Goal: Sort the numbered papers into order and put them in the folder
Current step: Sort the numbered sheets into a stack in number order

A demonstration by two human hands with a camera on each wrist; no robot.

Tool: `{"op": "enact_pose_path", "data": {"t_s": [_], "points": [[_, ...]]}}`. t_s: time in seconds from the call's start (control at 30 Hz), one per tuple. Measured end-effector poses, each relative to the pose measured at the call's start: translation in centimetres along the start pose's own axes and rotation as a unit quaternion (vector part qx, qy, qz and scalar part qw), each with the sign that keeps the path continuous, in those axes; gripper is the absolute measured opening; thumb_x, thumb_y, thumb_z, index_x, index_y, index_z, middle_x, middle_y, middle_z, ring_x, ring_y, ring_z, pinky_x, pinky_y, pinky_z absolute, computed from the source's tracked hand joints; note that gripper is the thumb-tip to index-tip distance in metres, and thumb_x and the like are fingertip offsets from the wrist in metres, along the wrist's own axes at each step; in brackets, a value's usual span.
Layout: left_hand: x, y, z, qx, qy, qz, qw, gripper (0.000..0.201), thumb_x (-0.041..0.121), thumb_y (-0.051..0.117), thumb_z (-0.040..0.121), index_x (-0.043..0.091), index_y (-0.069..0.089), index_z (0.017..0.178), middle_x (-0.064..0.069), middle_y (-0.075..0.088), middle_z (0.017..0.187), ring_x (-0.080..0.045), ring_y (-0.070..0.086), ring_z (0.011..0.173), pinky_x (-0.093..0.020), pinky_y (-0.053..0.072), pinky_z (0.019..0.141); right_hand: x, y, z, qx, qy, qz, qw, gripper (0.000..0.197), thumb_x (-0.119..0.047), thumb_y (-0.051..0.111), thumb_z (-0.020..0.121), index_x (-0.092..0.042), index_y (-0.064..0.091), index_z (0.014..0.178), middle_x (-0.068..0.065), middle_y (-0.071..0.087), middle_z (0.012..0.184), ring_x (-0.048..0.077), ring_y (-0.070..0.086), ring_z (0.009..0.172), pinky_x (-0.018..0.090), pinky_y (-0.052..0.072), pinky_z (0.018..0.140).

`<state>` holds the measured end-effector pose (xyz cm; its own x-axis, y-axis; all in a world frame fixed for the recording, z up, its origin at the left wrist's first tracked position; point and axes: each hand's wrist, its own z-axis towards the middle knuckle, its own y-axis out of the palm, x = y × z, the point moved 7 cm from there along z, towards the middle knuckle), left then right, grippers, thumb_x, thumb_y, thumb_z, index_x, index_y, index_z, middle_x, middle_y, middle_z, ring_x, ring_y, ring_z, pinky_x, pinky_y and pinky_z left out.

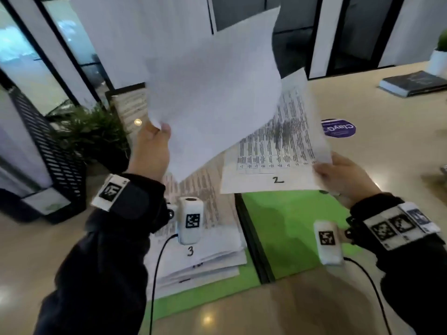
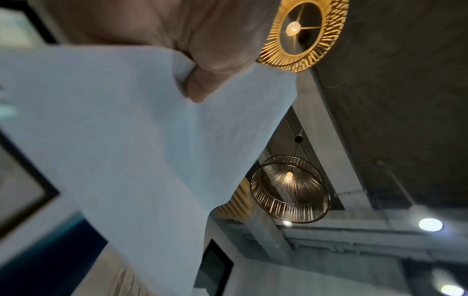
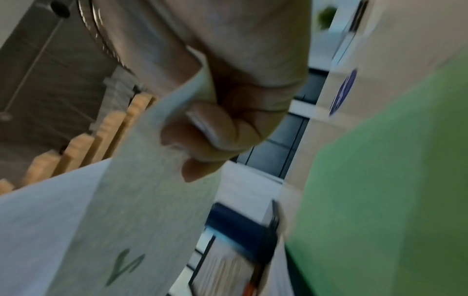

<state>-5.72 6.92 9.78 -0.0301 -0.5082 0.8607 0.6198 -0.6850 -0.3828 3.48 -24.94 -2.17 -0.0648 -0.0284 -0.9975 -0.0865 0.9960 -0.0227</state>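
- The green folder [image 1: 290, 228] lies open on the table [image 1: 387, 151]; take it as the landmark. On its left half rests the stack of papers [image 1: 205, 252], the top sheet marked 3, with lower edges fanned out unevenly.
- Above the folder's right half, the right hand [image 1: 343, 175] pinches the sheet marked 2 [image 1: 278, 146] at its lower right corner, thumb on top and fingers curled beneath. The right wrist view shows the same pinch from below, the numeral showing through the paper.
- Above the folder's left half and higher up, the left hand [image 1: 152, 151] pinches a blank-facing sheet [image 1: 212, 93] by its lower left edge; this one's number cannot be read. It bows and curls away from the grip and overlaps sheet 2.
- Judgement: single sheets are very light, limp and easily creased; held by 1 corner they droop and swing, so a grip nearer mid-edge, or a second hand, would steady them. The stack will slide sheet over sheet; squaring it by tapping the edges before closing seems wise.
- Beyond the folder: a purple round sticker [image 1: 338, 128], then a dark book [image 1: 411, 83] and a potted plant [image 1: 439, 56].
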Motion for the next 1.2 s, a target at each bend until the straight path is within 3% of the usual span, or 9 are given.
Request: {"op": "enact_pose_path", "data": {"t_s": [0.13, 0.23, 0.3, 0.53, 0.63, 0.73, 0.97, 1.07, 1.2], "points": [[-0.8, -7.0, -0.6, 0.079, 0.040, 0.018, 0.996, 0.032, 0.014, 0.038, 0.100, -0.006, 0.053, 0.118, -0.002, 0.059, 0.078, -0.002, 0.059, 0.061, -0.003, 0.036, 0.051, 0.9, 8.6, -1.7, -0.143, 0.026, -0.031, 0.989, 0.027, 0.007, 0.040, 0.092, -0.010, 0.059, 0.102, -0.005, 0.068, 0.077, 0.013, 0.055, 0.057, 0.017, 0.037, 0.036], [-1.2, -9.4, -2.6, 0.076, 0.079, 0.035, 0.993, 0.034, 0.009, 0.032, 0.101, 0.003, 0.049, 0.129, -0.026, 0.060, 0.115, -0.026, 0.054, 0.097, -0.020, 0.049, 0.081, 2.8, 14.3, -2.6, -0.219, 0.005, -0.173, 0.960, 0.028, 0.004, 0.040, 0.090, 0.000, 0.054, 0.114, 0.010, 0.066, 0.111, 0.028, 0.061, 0.089, 0.031, 0.053, 0.060], [-1.9, -10.0, -3.5, 0.062, 0.087, 0.036, 0.994, 0.036, 0.006, 0.030, 0.101, 0.009, 0.044, 0.134, -0.001, 0.057, 0.121, -0.015, 0.055, 0.102, -0.019, 0.042, 0.093, 4.7, 17.1, -2.9, -0.254, 0.020, -0.241, 0.936, 0.031, 0.002, 0.041, 0.089, 0.004, 0.052, 0.118, 0.016, 0.062, 0.116, 0.034, 0.059, 0.099, 0.044, 0.053, 0.079], [-6.1, -9.4, -4.5, 0.031, 0.076, 0.147, 0.986, 0.046, 0.015, 0.038, 0.096, 0.022, 0.039, 0.142, 0.009, 0.050, 0.130, -0.008, 0.049, 0.118, -0.022, 0.040, 0.095, 8.0, 19.1, -4.5, -0.235, 0.089, -0.231, 0.940, 0.054, 0.008, 0.038, 0.090, -0.005, 0.029, 0.141, 0.009, 0.058, 0.095, 0.021, 0.052, 0.071, 0.011, 0.040, 0.047], [-7.6, -5.8, -5.3, -0.042, 0.077, 0.181, 0.980, 0.051, 0.009, 0.037, 0.093, 0.022, 0.036, 0.143, 0.012, 0.037, 0.142, -0.004, 0.032, 0.133, -0.019, 0.026, 0.109, 8.7, 18.4, -4.8, -0.181, 0.108, -0.177, 0.961, 0.057, 0.007, 0.035, 0.087, -0.014, 0.031, 0.140, 0.010, 0.060, 0.112, 0.028, 0.060, 0.083, 0.039, 0.053, 0.067], [-10.0, -0.7, -7.3, -0.188, 0.075, 0.273, 0.941, 0.057, -0.002, 0.030, 0.095, 0.021, 0.025, 0.147, 0.003, 0.023, 0.155, -0.010, 0.017, 0.143, -0.027, 0.010, 0.119, 8.9, 18.1, -5.3, -0.185, 0.120, -0.170, 0.961, 0.057, -0.010, 0.043, 0.093, -0.018, 0.023, 0.145, 0.010, 0.050, 0.136, 0.040, 0.055, 0.114, 0.055, 0.047, 0.093], [-14.6, 4.7, -11.8, -0.554, -0.014, 0.381, 0.741, 0.059, 0.047, 0.037, 0.097, 0.018, 0.025, 0.147, -0.002, 0.012, 0.158, -0.019, 0.019, 0.144, -0.035, 0.020, 0.116, 4.3, 15.6, -4.6, -0.124, 0.054, -0.160, 0.978, 0.037, -0.021, 0.038, 0.099, -0.003, 0.044, 0.131, 0.018, 0.056, 0.122, 0.028, 0.052, 0.103, 0.034, 0.041, 0.093], [-14.3, 3.9, -11.1, -0.544, -0.033, 0.349, 0.762, 0.051, 0.048, 0.035, 0.096, 0.016, 0.047, 0.134, -0.006, 0.036, 0.149, -0.021, 0.038, 0.133, -0.033, 0.029, 0.109, 4.5, 14.9, -4.3, -0.137, 0.075, -0.148, 0.977, 0.023, -0.026, 0.037, 0.100, -0.014, 0.054, 0.111, -0.004, 0.056, 0.100, 0.012, 0.051, 0.090, 0.033, 0.041, 0.090], [-15.6, -0.5, -6.8, -0.354, -0.109, 0.264, 0.890, 0.045, 0.050, 0.041, 0.093, 0.017, 0.058, 0.120, -0.002, 0.056, 0.129, -0.017, 0.052, 0.114, -0.030, 0.035, 0.100, 5.2, 14.4, -3.8, -0.145, 0.115, -0.125, 0.975, 0.020, -0.026, 0.040, 0.098, -0.016, 0.056, 0.106, -0.006, 0.057, 0.094, 0.009, 0.052, 0.085, 0.038, 0.045, 0.089]]}}
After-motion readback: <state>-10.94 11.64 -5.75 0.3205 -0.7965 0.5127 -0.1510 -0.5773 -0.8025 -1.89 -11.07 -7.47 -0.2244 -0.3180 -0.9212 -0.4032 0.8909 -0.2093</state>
